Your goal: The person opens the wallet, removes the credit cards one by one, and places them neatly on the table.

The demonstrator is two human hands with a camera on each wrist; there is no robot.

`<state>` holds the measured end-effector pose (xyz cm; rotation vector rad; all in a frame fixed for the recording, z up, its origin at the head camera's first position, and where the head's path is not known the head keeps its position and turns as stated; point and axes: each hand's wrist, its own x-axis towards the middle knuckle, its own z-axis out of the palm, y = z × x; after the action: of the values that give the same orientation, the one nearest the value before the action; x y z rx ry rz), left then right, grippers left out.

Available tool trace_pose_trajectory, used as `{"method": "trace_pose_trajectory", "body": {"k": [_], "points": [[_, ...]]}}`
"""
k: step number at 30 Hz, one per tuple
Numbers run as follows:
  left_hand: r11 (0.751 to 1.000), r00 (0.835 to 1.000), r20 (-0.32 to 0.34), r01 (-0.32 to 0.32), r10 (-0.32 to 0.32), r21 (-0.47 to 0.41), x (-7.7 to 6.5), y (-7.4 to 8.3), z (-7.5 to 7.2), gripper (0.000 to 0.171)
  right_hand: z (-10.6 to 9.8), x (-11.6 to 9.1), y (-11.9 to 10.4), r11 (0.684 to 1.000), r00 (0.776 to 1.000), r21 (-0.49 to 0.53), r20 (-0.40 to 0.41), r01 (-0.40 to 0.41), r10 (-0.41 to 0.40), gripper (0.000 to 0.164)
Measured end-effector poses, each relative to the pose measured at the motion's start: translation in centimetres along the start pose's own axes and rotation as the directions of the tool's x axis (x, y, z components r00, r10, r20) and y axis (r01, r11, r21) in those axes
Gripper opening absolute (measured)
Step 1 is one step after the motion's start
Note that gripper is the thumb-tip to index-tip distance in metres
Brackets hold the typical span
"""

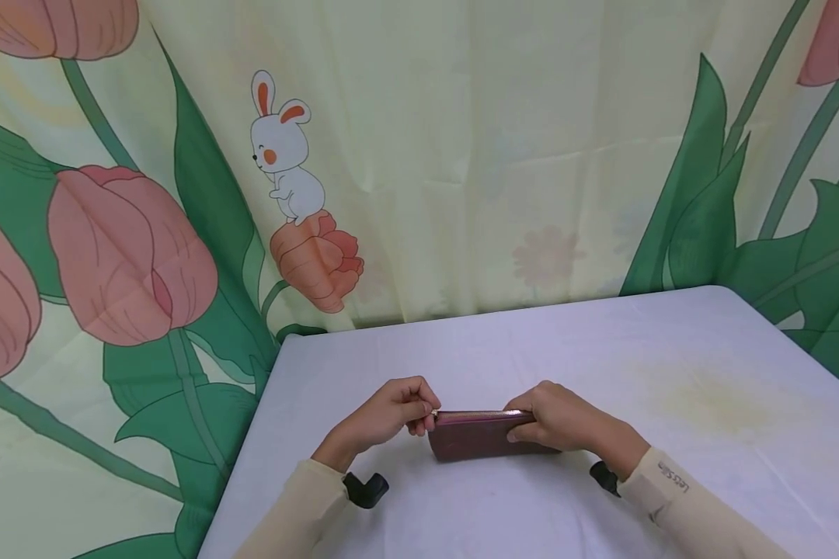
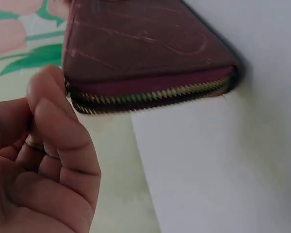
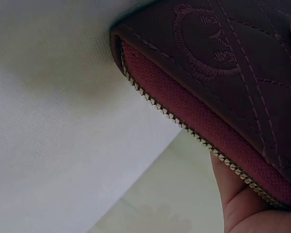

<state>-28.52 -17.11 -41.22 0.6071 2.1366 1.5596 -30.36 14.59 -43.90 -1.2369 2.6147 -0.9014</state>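
Looking forward and down from head view, well back, across bench (image 1: 391, 357) to printed curtain (image 1: 475, 155); looking from each wrist, close in and tilted, at zipper (image 3: 186, 127) of wallet (image 1: 492, 441), with wallet, bench and curtain shared by all three.

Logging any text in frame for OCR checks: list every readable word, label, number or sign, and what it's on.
"LetsSlim": dark print on the right sleeve, head view; small, last letters uncertain.
Stitched round emblem on the wallet, right wrist view: letter-like marks inside, not legible.
Round mark on the wallet, left wrist view: too blurred to read.
No numbers or signs that I can read.
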Motion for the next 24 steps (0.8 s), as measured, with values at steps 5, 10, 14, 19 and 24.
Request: {"method": "trace_pose_trajectory", "body": {"k": [5,10,14,19,24], "points": [[0.988,1.0,-0.018,-0.017,0.02,0.151,1.8,1.9,1.8,0.014,0.1,0.1,0.1,0.999,0.999,0.026,-0.005,-0.035,0.035,0.01],[0.947,0.999,-0.029,-0.022,0.033,0.321,3.4,3.3,4.0,0.015,0.4,0.1,0.1,0.998,0.999,0.044,-0.013,-0.048,0.048,0.008],[0.921,0.998,-0.015,-0.049,0.059,0.386,4.4,3.8,5.4,0.015,0.5,0.0,0.1,0.998,0.999,0.04,-0.027,-0.045,0.047,0.008],[0.908,0.996,0.004,-0.088,0.094,0.41,5.5,4.0,6.7,0.016,0.5,-0.2,0.1,0.999,0.997,0.007,-0.067,-0.038,0.038,0.02],[0.908,0.993,0.01,-0.112,0.118,0.405,6.2,4.2,7.8,0.019,0.8,-0.3,0.2,0.999,0.994,-0.02,-0.103,-0.045,0.042,0.024]]}}
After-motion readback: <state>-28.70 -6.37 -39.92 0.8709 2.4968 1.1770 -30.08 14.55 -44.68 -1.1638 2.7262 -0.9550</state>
